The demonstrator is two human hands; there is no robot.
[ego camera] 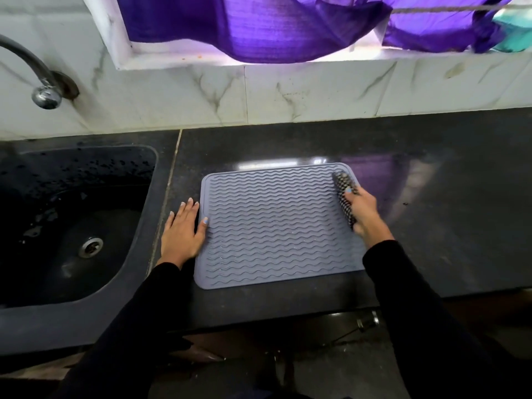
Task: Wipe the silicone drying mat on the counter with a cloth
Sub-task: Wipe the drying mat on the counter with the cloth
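A grey silicone drying mat (pixel 273 226) with wavy ridges lies flat on the dark counter (pixel 446 211). My left hand (pixel 182 230) lies flat at the mat's left edge, fingers straight on the counter and the thumb resting on the mat. My right hand (pixel 363 211) grips a bunched black-and-white checked cloth (pixel 342 190) and holds it against the mat's right side, near the far right corner. Part of the cloth is hidden inside my fingers.
A dark wet sink (pixel 72 226) with a metal drain (pixel 90 246) sits left of the mat, a chrome tap (pixel 43 90) above it. A marble-tiled wall runs behind the counter, with purple fabric (pixel 259 27) hanging in a window recess. The counter's front edge is close below the mat.
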